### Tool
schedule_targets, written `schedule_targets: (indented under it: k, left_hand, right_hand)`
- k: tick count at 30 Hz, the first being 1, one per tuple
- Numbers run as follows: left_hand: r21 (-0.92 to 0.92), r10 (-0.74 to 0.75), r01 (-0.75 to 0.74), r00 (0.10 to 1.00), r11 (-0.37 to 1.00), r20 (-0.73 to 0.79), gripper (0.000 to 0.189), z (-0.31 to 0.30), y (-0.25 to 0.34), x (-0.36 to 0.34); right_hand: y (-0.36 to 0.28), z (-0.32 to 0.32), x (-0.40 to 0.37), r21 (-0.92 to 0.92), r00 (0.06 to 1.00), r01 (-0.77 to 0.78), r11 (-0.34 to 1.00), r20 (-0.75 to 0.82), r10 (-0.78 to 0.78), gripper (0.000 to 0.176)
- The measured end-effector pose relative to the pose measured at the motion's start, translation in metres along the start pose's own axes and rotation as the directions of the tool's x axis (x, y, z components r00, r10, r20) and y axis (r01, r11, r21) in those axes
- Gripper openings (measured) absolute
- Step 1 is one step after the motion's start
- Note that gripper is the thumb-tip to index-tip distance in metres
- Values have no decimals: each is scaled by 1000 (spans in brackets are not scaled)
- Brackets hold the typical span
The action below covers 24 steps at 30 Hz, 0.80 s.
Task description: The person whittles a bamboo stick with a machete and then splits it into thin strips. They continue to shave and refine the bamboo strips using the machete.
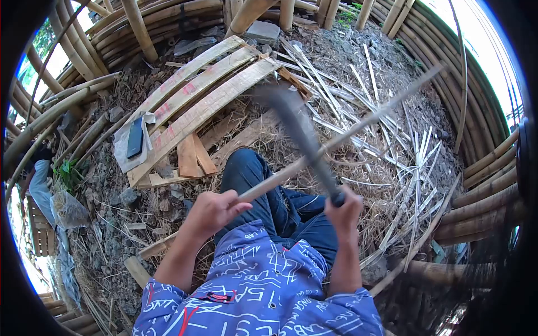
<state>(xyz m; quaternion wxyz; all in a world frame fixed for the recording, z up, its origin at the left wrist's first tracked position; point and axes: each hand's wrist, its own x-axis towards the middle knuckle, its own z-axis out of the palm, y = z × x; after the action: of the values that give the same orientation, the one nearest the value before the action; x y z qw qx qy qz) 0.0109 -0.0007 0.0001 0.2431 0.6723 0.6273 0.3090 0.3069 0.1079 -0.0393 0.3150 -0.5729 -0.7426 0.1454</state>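
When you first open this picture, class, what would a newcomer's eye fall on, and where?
First, the blurred dark blade near the centre, held in the right hand and crossing, in this view, the long stick in the left hand. Then the phone at left, lying on a pale sheet beside the red-marked planks.

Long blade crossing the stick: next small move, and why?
Probably a short stroke along the stick, away from the left hand: that hand holds the near end, and the long blade, in the right hand, crosses the stick farther out. Contact is unclear in the blur.
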Motion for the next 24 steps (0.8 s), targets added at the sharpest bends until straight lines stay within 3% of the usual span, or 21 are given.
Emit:
schedule_targets:
  k: [2,4,5,7,9,16,18,20,22,24]
  left_hand:
    - [41,-17,19,999,999,-49,42,-7,9,-2]
    - [62,-34,37,998,997,-46,42,-10,-3,0]
    - [83,-39,42,999,996,-35,42,-12,-8,4]
    - [48,-28,29,999,998,-30,42,-11,-7,2]
    - [-10,-15,14,999,1000,-51,43,-9,-3,0]
    - [80,-42,42,999,996,-5,41,-15,-2,4]
    - [87,-44,46,999,995,-17,40,-12,-1,4]
    - [61,-49,51,998,997,-27,39,-9,-2,4]
    - [50,-72,75,996,996,-59,38,-8,-5,2]
    - [51,-59,63,996,997,-65,41,-9,-9,0]
  right_hand:
    - [14,-3,8,-159,1000,10,987,-1,-10,11]
    - [8,0,2,-180,999,31,983,-4,-32,11]
    - [3,3,0,-177,999,38,984,-10,-41,11]
    - [-5,6,-8,5,1000,1,1000,-18,-1,12]
    - [0,4,-4,4,999,-27,1000,-24,27,13]
    - [3,15,-7,38,997,-71,997,4,71,13]
    - [6,22,-9,158,991,-119,980,72,108,13]
    - [4,19,-9,137,990,-126,982,77,117,13]
    - [-1,15,-8,31,999,-39,999,35,38,13]
    - [2,15,-8,41,999,7,999,50,-9,12]
